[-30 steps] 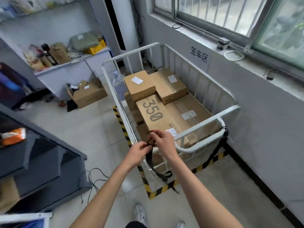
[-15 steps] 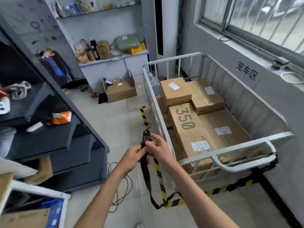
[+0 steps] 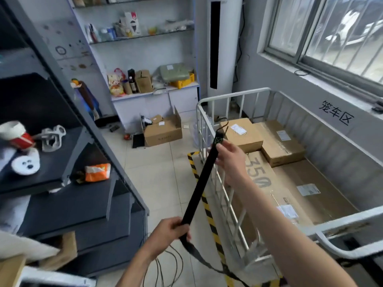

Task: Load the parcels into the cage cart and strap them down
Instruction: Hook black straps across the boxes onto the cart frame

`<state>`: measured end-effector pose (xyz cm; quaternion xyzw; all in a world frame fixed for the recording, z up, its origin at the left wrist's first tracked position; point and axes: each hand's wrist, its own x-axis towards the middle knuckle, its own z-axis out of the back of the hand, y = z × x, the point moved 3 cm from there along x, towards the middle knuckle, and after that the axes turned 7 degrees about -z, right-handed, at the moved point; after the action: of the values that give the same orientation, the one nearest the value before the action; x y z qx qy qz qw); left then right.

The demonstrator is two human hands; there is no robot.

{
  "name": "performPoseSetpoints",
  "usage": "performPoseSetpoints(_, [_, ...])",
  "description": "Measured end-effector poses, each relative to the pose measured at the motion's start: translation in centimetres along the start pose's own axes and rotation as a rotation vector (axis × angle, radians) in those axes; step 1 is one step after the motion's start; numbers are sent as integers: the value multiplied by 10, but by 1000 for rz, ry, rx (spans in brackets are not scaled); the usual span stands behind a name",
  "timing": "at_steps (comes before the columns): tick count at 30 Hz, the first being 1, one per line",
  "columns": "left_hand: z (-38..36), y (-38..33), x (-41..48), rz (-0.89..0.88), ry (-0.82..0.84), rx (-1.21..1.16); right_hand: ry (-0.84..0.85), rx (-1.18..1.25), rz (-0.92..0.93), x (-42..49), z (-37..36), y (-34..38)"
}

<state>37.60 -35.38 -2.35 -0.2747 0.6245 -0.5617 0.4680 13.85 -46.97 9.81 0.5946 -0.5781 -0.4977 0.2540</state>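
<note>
Black strap [image 3: 202, 183] stretched between left hand [image 3: 170, 232] and right hand [image 3: 230, 156]

A black strap [image 3: 202, 184] crosses near a white cage cart [image 3: 219, 183] of brown parcels [image 3: 284, 141]. Yellow-and-black striped tape [image 3: 209, 210] edges the pale floor [image 3: 161, 183].

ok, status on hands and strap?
Left hand grips black strap low, right hand holds its upper end. Strap taut beside cage cart, not yet over parcels. Nothing in the way.

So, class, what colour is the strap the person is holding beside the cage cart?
The strap is plain black; the head view shows it best.
</note>
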Motion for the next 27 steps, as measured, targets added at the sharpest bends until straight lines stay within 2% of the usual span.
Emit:
performPoseSetpoints(5, [50, -1, 11, 127, 93, -25, -116, 73, 144, 72, 6, 74])
performPoseSetpoints(8, [73, -5, 33, 257, 243, 22, -176, 116, 237, 112, 20, 120])
performPoseSetpoints(10, [89, -12, 48, 163, 367, 8, -232, 222, 286, 138, 35, 155])
performPoseSetpoints(11, [96, -17, 62, 82, 407, 77, -263, 281, 301, 150, 44, 173])
performPoseSetpoints(12, [106, -21, 80, 24, 348, 175, -289, 328, 309, 160, 52, 190])
performPoseSetpoints(13, [113, -26, 97, 30, 260, 256, -307, 342, 312, 171, 62, 201])
performPoseSetpoints(14, [116, -34, 109, 75, 250, 236, -316, 322, 313, 181, 71, 208])
performPoseSetpoints(15, [118, -52, 120, 79, 194, 236, -315, 292, 315, 191, 78, 212])
performPoseSetpoints(17, [126, -81, 160, 109, 76, 73, -315, 238, 316, 208, 90, 211])
performPoseSetpoints(20, [136, -122, 220, -10, 26, 132, -360, 214, 271, 227, 106, 191])
performPoseSetpoints(23, [148, -156, 272, -70, 58, 167, -402, 200, 237, 248, 126, 169])
performPoseSetpoints(27, [172, -191, 342, 15, 190, 265, -509, 258, 167, 273, 164, 125])
